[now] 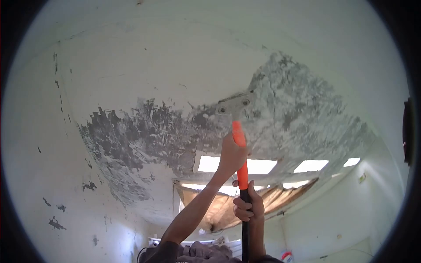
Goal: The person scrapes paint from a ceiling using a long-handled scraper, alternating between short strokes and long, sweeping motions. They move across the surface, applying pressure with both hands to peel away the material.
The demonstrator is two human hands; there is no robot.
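Observation:
A long-handled scraper [242, 175] rises from the bottom of the head view, its lower shaft black and its upper grip orange. My left hand [233, 153] is wrapped round the orange part. Lower down, my right hand [248, 206] grips the black shaft. The wide metal blade [235, 103], with two round fasteners, lies against the ceiling [289, 101] at the edge between pale coating and rough grey surface. Pale coating [175, 61] covers the area above the blade.
Bright window openings [261, 166] lie behind my hands, with a brown cloth [223, 206] hanging below them. Walls with chipped paint [57, 175] stand at the left. A dark object [407, 131] is at the right edge. Rumpled fabric [204, 250] shows at the bottom.

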